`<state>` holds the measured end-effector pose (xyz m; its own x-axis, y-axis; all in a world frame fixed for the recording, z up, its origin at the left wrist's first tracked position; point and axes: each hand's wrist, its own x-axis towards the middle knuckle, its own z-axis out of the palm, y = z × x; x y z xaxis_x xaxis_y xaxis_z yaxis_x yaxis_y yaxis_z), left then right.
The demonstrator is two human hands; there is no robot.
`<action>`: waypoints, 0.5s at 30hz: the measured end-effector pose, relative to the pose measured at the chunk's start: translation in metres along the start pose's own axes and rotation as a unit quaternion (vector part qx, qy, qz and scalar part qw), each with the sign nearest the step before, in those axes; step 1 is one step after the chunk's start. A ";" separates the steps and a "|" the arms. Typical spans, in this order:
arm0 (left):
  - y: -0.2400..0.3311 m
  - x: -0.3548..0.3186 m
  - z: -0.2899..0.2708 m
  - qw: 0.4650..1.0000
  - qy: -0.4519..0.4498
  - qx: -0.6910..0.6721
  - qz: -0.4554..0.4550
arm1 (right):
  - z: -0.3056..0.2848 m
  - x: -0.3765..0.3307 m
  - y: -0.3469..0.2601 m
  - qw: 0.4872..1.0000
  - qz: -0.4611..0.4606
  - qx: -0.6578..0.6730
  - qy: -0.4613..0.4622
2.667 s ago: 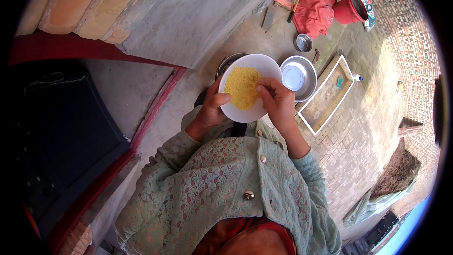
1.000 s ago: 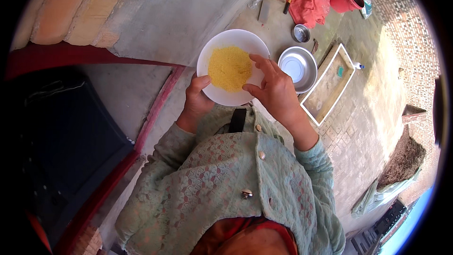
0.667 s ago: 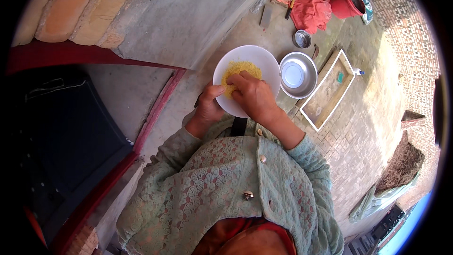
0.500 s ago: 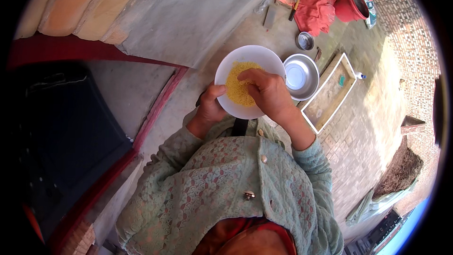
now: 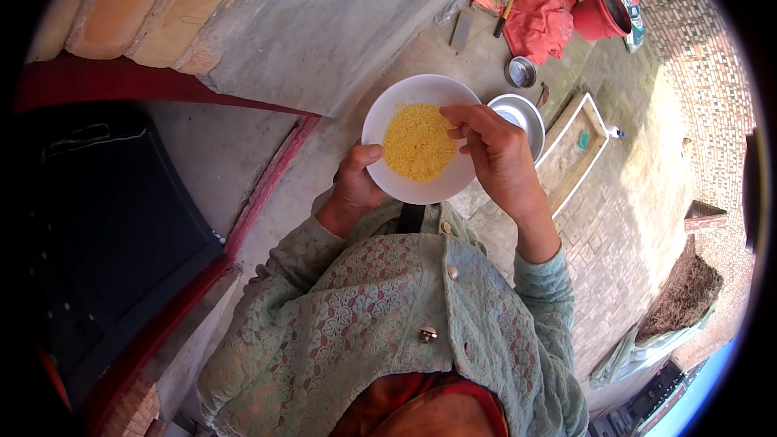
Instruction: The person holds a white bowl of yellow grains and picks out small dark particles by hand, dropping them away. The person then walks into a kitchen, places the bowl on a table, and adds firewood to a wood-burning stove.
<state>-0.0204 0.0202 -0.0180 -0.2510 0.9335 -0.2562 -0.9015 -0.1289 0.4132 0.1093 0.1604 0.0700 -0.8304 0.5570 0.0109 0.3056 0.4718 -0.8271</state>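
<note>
A white bowl (image 5: 379, 113) holds a layer of small yellow grains (image 5: 418, 142). My left hand (image 5: 357, 182) grips the bowl's left side, its thumb over the rim and the other fingers hidden beneath. Over the right part of the bowl is my right hand (image 5: 500, 158), fingers curled with the thumb and forefinger close together. Whether a few grains sit between those fingertips is too small to make out.
Beyond the bowl on the right stand a steel basin (image 5: 530, 117) and a small metal bowl (image 5: 520, 72). A white-edged frame (image 5: 600, 117) lies beside them. Farther off are red cloth (image 5: 538, 8), a red bucket (image 5: 600, 14) and a grey wall (image 5: 324, 32).
My right hand has lifted out of the grains and shifted right toward the bowl's rim, uncovering more of the grains. The bowl has moved slightly left, still held by my left hand.
</note>
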 end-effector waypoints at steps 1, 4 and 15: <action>0.000 0.000 0.000 1.000 0.000 -0.001 -0.002 | 0.002 -0.001 0.002 1.000 -0.005 -0.004 0.004; 0.000 -0.001 -0.003 1.000 -0.002 0.000 -0.010 | 0.011 -0.006 0.006 0.999 -0.015 -0.029 0.001; 0.001 -0.002 0.003 0.999 -0.011 0.043 -0.026 | 0.046 -0.013 0.021 0.994 -0.001 -0.113 0.011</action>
<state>-0.0196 0.0193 -0.0150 -0.1964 0.9454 -0.2600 -0.8795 -0.0527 0.4730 0.1050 0.1324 0.0266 -0.8219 0.5691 0.0260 0.4027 0.6126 -0.6802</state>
